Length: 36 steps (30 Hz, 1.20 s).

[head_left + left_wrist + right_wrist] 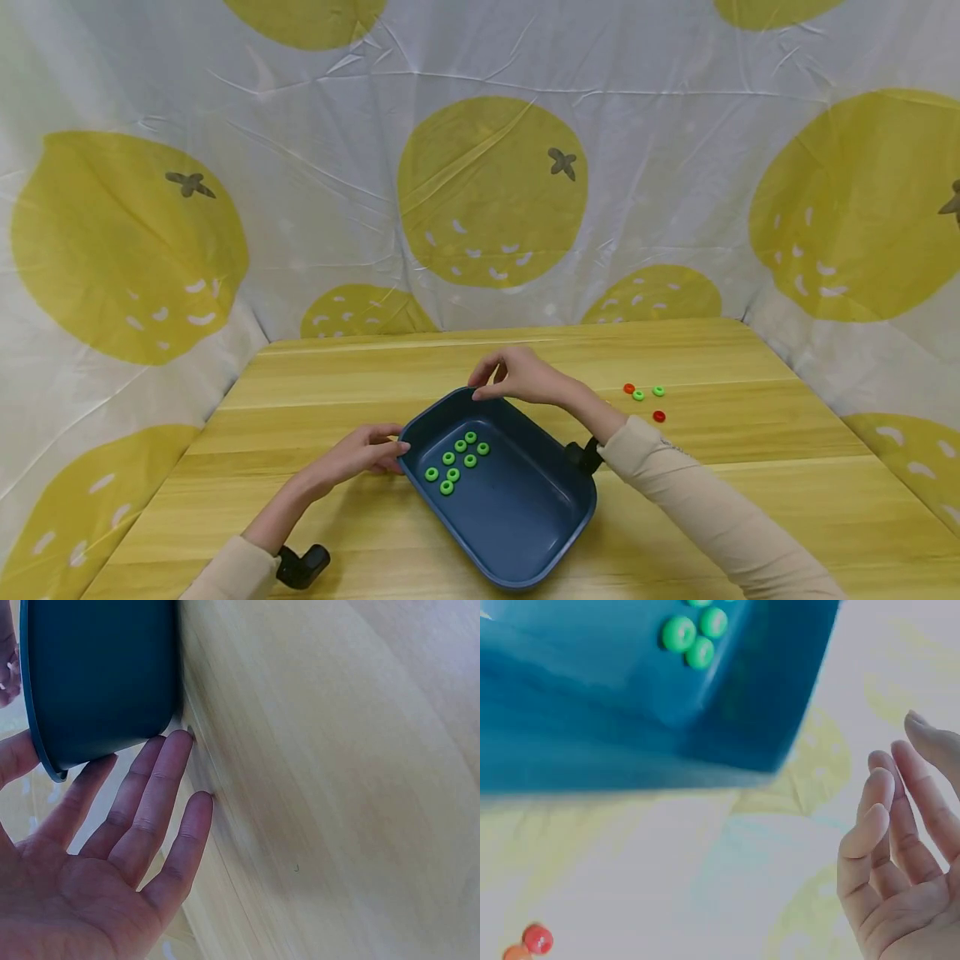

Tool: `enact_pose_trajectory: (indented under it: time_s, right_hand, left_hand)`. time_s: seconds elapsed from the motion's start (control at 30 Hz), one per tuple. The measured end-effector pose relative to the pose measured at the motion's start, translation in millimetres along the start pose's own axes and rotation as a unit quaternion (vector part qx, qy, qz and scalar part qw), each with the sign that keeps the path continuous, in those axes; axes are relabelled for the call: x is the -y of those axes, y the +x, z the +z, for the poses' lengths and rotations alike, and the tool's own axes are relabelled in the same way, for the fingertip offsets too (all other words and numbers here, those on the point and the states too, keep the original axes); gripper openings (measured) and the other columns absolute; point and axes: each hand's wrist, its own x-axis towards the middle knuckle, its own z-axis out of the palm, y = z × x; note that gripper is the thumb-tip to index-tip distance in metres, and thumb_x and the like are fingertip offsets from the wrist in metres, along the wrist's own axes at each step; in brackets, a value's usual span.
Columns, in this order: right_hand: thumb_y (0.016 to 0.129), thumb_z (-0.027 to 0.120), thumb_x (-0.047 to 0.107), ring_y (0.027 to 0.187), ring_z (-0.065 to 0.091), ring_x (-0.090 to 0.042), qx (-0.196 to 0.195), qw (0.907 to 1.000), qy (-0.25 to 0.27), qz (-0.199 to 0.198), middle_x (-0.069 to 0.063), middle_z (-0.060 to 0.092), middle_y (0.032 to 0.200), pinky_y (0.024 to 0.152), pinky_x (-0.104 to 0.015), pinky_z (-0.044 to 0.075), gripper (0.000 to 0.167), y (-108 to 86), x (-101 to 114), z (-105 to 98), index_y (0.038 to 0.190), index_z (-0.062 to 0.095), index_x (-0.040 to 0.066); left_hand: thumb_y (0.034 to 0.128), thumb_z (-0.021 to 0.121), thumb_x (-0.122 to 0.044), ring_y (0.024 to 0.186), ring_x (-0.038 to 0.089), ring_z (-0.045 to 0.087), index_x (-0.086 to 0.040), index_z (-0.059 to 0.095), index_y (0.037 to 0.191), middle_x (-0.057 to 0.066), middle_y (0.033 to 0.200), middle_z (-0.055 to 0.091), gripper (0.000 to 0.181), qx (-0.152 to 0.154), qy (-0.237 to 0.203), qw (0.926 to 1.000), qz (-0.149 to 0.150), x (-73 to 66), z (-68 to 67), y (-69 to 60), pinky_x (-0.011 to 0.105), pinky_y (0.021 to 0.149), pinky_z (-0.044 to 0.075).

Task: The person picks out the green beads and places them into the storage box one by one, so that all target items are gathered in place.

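A dark blue rectangular tray [517,508] with raised walls sits at an angle on the wooden table. Several green ring-shaped beads [461,446] lie inside it, toward its far-left end. My left hand [367,454] pinches the left corner: its thumb is on the rim, and the fingers [150,795] are stretched along the outside wall. At the far rim is my right hand [525,377], palm down. In the right wrist view its fingers [904,817] are loosely bent, apart from the tray wall, and hold nothing.
Beyond my right forearm, two green beads [658,391] and two red beads [659,416] lie on the wooden table [750,500]. A lemon-print cloth [645,192] hangs behind and beside the table. Black wrist cameras [303,567] are strapped on both wrists.
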Motion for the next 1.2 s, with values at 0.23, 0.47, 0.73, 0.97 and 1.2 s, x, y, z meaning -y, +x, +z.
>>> enact_pose_trajectory:
  time_s: [0.23, 0.47, 0.73, 0.97, 1.2]
  right_hand:
    - [0.082, 0.072, 0.023, 0.076, 0.065, -0.014, -0.048, 0.9986, 0.010, 0.020, -0.003, 0.072, 0.096, 0.070, -0.025, 0.053, 0.018, -12.6, -10, -24, 0.097, 0.073, 0.013]
    - [0.083, 0.072, 0.021, 0.068, 0.064, -0.013, -0.069, 0.9963, 0.026, 0.045, -0.007, 0.071, 0.098, 0.061, -0.029, 0.051, 0.019, -32.9, -25, -48, 0.099, 0.072, 0.011]
    - [0.083, 0.071, 0.025, 0.070, 0.063, -0.016, -0.098, 0.9888, 0.027, 0.109, -0.009, 0.070, 0.097, 0.060, -0.029, 0.049, 0.021, -61.1, -44, -73, 0.100, 0.071, 0.011]
    - [0.084, 0.070, 0.026, 0.069, 0.062, -0.012, -0.122, 0.9823, 0.022, 0.141, -0.014, 0.068, 0.104, 0.059, -0.028, 0.049, 0.024, -85.0, -66, -89, 0.101, 0.071, 0.008]
    - [0.085, 0.069, 0.028, 0.071, 0.062, -0.009, -0.132, 0.9770, 0.011, 0.167, -0.015, 0.069, 0.102, 0.059, -0.026, 0.049, 0.028, -107.0, -81, -100, 0.102, 0.070, 0.007]
  left_hand:
    - [0.0959, 0.051, -0.031, 0.094, 0.032, 0.068, 0.007, 0.044, 0.133, 0.022, 0.113, 0.065, 0.053, -0.002, 0.000, 1.0000, -0.002, 0.3, -0.5, 0.1, 0.044, 0.086, 0.052]
    - [0.0957, 0.051, -0.030, 0.095, 0.033, 0.068, 0.007, 0.044, 0.133, 0.022, 0.113, 0.065, 0.053, -0.001, -0.001, 1.0000, -0.003, 0.6, 0.1, 0.7, 0.044, 0.086, 0.052]
    - [0.0959, 0.051, -0.029, 0.095, 0.033, 0.068, 0.009, 0.041, 0.135, 0.024, 0.115, 0.064, 0.055, 0.000, -0.007, 1.0000, -0.002, -1.1, 0.8, 0.1, 0.046, 0.087, 0.051]
    - [0.0958, 0.051, -0.030, 0.095, 0.032, 0.068, 0.009, 0.041, 0.135, 0.024, 0.115, 0.064, 0.056, 0.000, -0.005, 1.0000, -0.001, -0.7, 0.2, -0.1, 0.045, 0.087, 0.051]
    - [0.0959, 0.051, -0.030, 0.095, 0.032, 0.068, 0.007, 0.044, 0.133, 0.023, 0.115, 0.064, 0.053, -0.001, -0.006, 1.0000, -0.006, 1.6, -0.3, 0.8, 0.043, 0.087, 0.052]
